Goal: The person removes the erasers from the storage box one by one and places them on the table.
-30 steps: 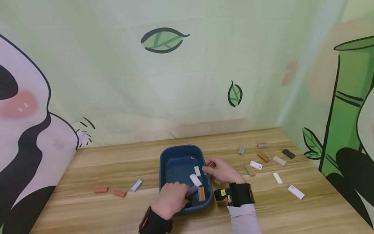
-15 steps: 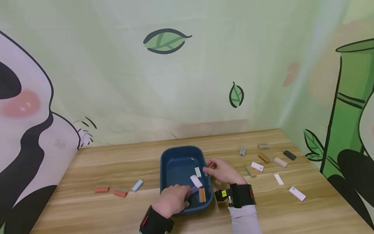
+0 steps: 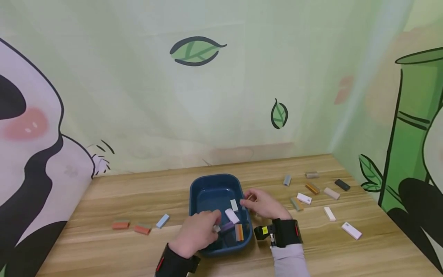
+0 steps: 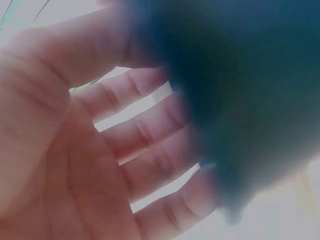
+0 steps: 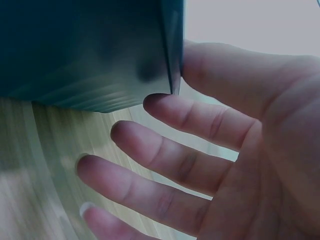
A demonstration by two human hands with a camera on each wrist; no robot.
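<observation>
A dark blue tray (image 3: 197, 188) stands on the wooden table with several small blocks in it. My left hand (image 3: 195, 234) reaches over its near left corner, thumb and index finger at a small pale block (image 3: 216, 228). In the left wrist view the tray wall (image 4: 260, 100) hides those fingertips. Beside them lie a purple block (image 3: 227, 227), an orange-striped block (image 3: 239, 232), a white rounded block (image 3: 232, 216) and a pale block (image 3: 234, 205). My right hand (image 3: 264, 204) pinches the tray's right rim between thumb and index finger; its other fingers (image 5: 140, 142) spread outside the wall.
On the left lie two orange-and-green blocks (image 3: 120, 225) and a light blue block (image 3: 162, 221). Several white, grey, brown and black blocks (image 3: 342, 185) are scattered on the right. A printed cloth backdrop (image 3: 145, 96) rises behind the table (image 3: 138, 184).
My left hand has drawn slightly left and back, uncovering more of the purple block, with the pale block now showing at its fingertips. My right hand stays on the rim.
</observation>
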